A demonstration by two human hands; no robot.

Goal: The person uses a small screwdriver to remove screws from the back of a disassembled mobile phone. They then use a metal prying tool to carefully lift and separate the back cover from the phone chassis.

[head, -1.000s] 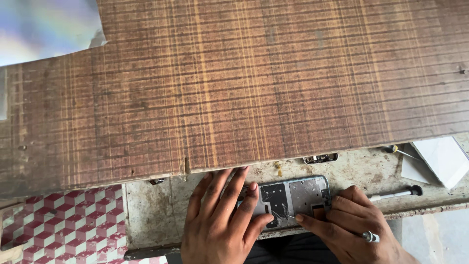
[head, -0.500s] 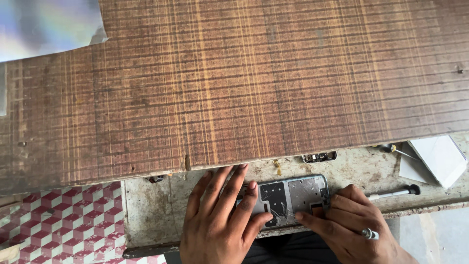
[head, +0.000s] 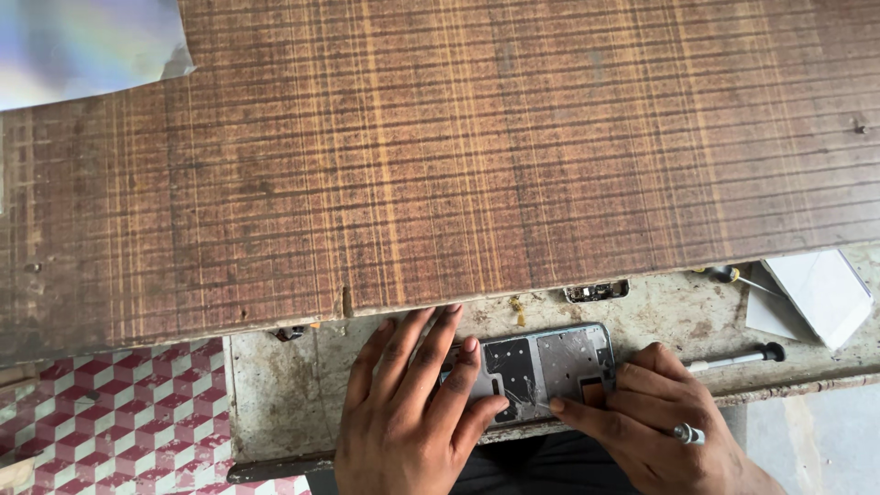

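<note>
- Fingers (head: 417, 353) of the left hand (head: 412, 412) are spread apart and laid flat, palm down, over the left end of the phone frame (head: 550, 367); the thumb runs along the frame's near edge.
- Right hand (head: 655, 426) is at the frame's right near corner with fingers curled together; the forefinger tip presses on the near edge of the frame. Whether a small tool is pinched there cannot be told. A ring (head: 687, 434) sits on one finger of this hand.
- Phone frame: a grey metal plate with dark cut-outs, lying flat and lengthwise on the worn work surface (head: 293, 394), close to the near edge and between the two hands.
- Small metal part (head: 596, 291): just beyond the frame, at the lip of the wooden board (head: 440, 156).
- Wooden board: brown, streaked, covers most of the view beyond the hands.
- Screwdriver (head: 738, 357): to the right of the frame, lying flat, dark handle end pointing right.
- White folded paper (head: 816, 293): further right, with a second small tool (head: 733, 275) beside it.
- Red-and-white patterned surface (head: 110, 422): to the left of the work surface.
</note>
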